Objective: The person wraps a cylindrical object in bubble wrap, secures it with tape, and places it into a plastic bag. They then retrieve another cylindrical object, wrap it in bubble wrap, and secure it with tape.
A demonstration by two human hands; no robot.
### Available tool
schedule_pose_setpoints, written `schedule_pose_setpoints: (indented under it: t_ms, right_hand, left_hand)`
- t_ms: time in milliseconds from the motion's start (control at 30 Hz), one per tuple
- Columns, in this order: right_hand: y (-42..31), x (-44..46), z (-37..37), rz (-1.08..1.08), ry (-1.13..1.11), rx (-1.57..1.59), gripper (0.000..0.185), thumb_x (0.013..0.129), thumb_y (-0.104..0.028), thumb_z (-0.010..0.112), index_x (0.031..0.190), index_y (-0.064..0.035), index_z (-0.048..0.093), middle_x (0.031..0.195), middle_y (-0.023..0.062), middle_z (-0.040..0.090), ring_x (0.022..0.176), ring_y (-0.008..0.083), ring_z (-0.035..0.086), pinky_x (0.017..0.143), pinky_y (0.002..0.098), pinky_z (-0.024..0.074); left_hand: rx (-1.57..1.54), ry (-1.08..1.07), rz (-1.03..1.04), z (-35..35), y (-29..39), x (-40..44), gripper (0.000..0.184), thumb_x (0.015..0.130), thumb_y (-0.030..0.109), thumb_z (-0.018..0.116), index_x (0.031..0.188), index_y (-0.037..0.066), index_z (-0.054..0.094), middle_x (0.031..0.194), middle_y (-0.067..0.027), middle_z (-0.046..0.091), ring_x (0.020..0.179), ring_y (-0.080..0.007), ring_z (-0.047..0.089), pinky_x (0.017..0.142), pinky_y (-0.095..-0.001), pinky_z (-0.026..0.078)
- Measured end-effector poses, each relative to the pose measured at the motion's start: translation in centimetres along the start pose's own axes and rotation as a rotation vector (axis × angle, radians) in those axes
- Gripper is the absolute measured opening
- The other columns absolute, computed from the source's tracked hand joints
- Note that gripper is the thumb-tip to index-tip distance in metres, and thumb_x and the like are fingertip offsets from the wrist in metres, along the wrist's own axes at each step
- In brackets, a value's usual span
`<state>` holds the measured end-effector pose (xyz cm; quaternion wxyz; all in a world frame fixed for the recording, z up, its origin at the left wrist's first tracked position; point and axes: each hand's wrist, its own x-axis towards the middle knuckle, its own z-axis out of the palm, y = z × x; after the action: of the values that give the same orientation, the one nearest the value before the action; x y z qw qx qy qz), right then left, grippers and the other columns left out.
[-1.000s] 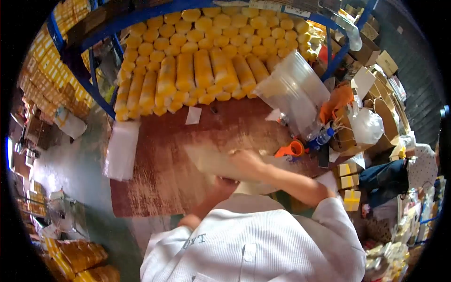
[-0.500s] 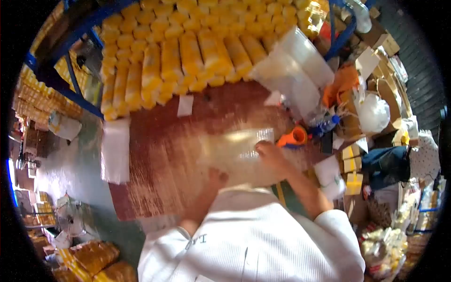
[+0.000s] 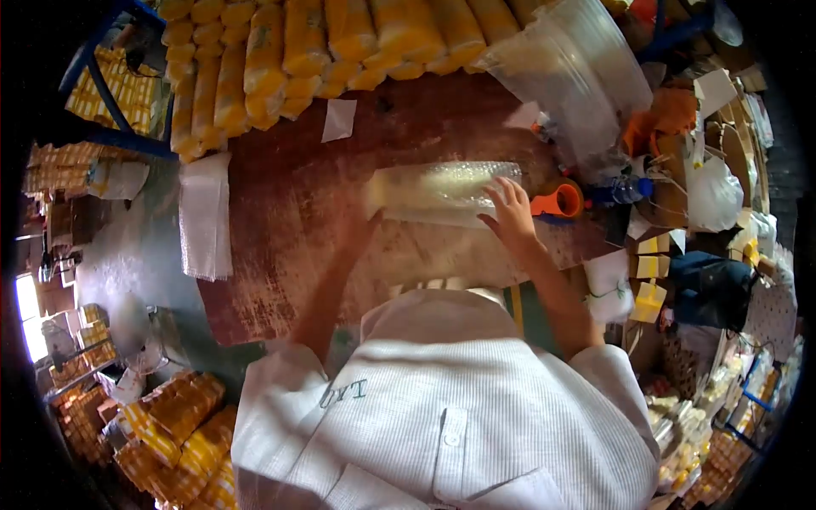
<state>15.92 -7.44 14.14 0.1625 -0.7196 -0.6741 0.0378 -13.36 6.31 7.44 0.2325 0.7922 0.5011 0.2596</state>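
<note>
A clear piece of bubble wrap [image 3: 450, 189] lies lengthwise on the worn red-brown table [image 3: 280, 221] in front of me. My right hand [image 3: 512, 217] is over its right end, with fingers spread and the fingertips at the plastic. At the left end is my left hand [image 3: 360, 229], its thumb stretched out towards the wrap's edge; the other fingers are dim and blurred against the table. Just right of my right hand lies an orange hollow tool [image 3: 546, 204] with a round opening, its exact kind unclear.
Yellow wrapped rolls [image 3: 348, 38] are stacked along the table's far side. A large clear plastic sheet [image 3: 578, 76] leans at the back right, near a blue-capped bottle [image 3: 627, 189]. White wrap [image 3: 205, 217] hangs over the left edge. Cartons [image 3: 648, 299] and bags crowd the right.
My view has shifted, so the table sits higher. My left hand has moved left to the wrap's left end, its thumb now apart. My right hand's fingers have spread over the right end.
</note>
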Motion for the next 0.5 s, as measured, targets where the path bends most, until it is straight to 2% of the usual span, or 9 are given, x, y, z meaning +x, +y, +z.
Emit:
schedule_pose_setpoints:
  t_ms: [33, 100, 167, 267, 333, 367, 467, 500]
  right_hand:
    - [-0.4, 0.6, 0.1, -0.039, -0.038, 0.006, 0.051, 0.069, -0.019, 0.072, 0.114, -0.0088, 0.05, 0.124, 0.0129, 0.04, 0.115, 0.0341, 0.037, 0.096, 0.0449, 0.0336]
    - [-1.2, 1.6, 0.4, -0.119, -0.109, 0.016, 0.05, 0.068, -0.022, 0.073, 0.113, -0.0091, 0.052, 0.124, 0.0121, 0.04, 0.116, 0.0332, 0.037, 0.097, 0.0456, 0.032]
    - [-1.3, 1.6, 1.2, -0.132, -0.169, -0.009, 0.047, 0.067, -0.023, 0.073, 0.109, -0.0108, 0.055, 0.122, 0.0112, 0.041, 0.115, 0.032, 0.037, 0.098, 0.0466, 0.0306]
    - [-1.3, 0.5, 2.8, -0.136, -0.153, -0.08, 0.033, 0.067, -0.021, 0.07, 0.097, -0.0102, 0.06, 0.116, 0.0089, 0.044, 0.113, 0.03, 0.037, 0.098, 0.0487, 0.0293]
    - [-0.8, -0.3, 3.6, -0.133, -0.179, -0.103, 0.026, 0.07, -0.018, 0.067, 0.093, -0.0085, 0.059, 0.115, 0.0084, 0.045, 0.112, 0.03, 0.037, 0.098, 0.0495, 0.0289]
    - [-0.6, -0.6, 3.8, -0.148, -0.147, -0.12, 0.017, 0.073, -0.012, 0.061, 0.089, -0.0084, 0.056, 0.111, 0.008, 0.048, 0.11, 0.0285, 0.04, 0.096, 0.0467, 0.0313]
    - [-0.7, -0.9, 4.4, -0.009, -0.117, 0.094, 0.015, 0.074, -0.009, 0.059, 0.089, -0.0096, 0.055, 0.104, 0.0123, 0.051, 0.102, 0.0305, 0.046, 0.09, 0.0426, 0.0365]
    - [-1.0, -0.7, 4.0, 0.048, -0.119, 0.113, 0.013, 0.075, -0.01, 0.058, 0.088, -0.0086, 0.055, 0.1, 0.0134, 0.053, 0.097, 0.0316, 0.049, 0.085, 0.0421, 0.0386]
  left_hand:
    - [0.193, -0.137, 0.164, -3.0, 3.6, 1.6, 0.07, 0.072, 0.037, 0.07, 0.129, 0.01, 0.04, 0.129, -0.0137, 0.04, 0.122, -0.0326, 0.033, 0.098, -0.0469, 0.03]
    - [0.425, -0.366, 0.4, -3.6, 4.5, 3.2, 0.067, 0.067, 0.036, 0.072, 0.123, 0.01, 0.045, 0.126, -0.0132, 0.041, 0.12, -0.0315, 0.035, 0.098, -0.0458, 0.03]
    - [0.499, -0.546, 0.553, -1.6, 3.0, 4.2, 0.063, 0.064, 0.035, 0.074, 0.117, 0.011, 0.051, 0.123, -0.0116, 0.044, 0.117, -0.0301, 0.037, 0.097, -0.045, 0.031]
    - [0.538, -0.533, 0.648, -1.6, 5.1, 4.8, 0.049, 0.064, 0.033, 0.073, 0.104, 0.01, 0.056, 0.111, -0.0088, 0.05, 0.111, -0.0265, 0.043, 0.095, -0.0419, 0.033]
    - [0.581, -0.56, 0.728, 1.4, 4.2, 4.2, 0.046, 0.063, 0.032, 0.073, 0.1, 0.009, 0.057, 0.109, -0.0085, 0.051, 0.109, -0.0255, 0.044, 0.096, -0.0409, 0.033]
    - [0.605, -0.573, 0.769, 2.8, 3.5, 3.8, 0.045, 0.063, 0.031, 0.073, 0.098, 0.009, 0.058, 0.109, -0.0083, 0.052, 0.109, -0.025, 0.045, 0.096, -0.0404, 0.033]
    - [0.467, -0.535, 0.76, 2.6, 4.6, 3.3, 0.034, 0.066, 0.026, 0.068, 0.094, 0.008, 0.059, 0.098, -0.0092, 0.059, 0.097, -0.0237, 0.054, 0.089, -0.0393, 0.04]
    - [0.489, -0.536, 0.691, 3.1, 4.6, 3.2, 0.031, 0.067, 0.024, 0.066, 0.093, 0.008, 0.059, 0.093, -0.0095, 0.06, 0.091, -0.0239, 0.057, 0.083, -0.0388, 0.043]
